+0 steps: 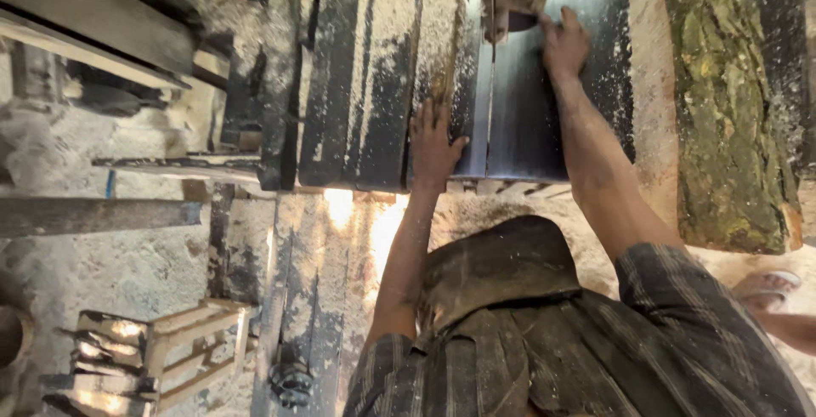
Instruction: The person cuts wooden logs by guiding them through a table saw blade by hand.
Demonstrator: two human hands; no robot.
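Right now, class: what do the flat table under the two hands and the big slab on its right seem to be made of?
Saw table: probably metal, dark and smooth with a sheen, dusted with pale sawdust; left hand and right hand press flat on it.
Slab: raw wood, a rough greenish bark face beside a pale cut face.

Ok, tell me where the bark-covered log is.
In the head view the bark-covered log lies at the far right, beyond the right hand on the dark saw table, above a sandalled foot.

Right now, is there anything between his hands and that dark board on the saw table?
Nothing visible. The left hand lies flat on the dark board near its close end, and the right hand presses on it farther along, beside the upright blade.
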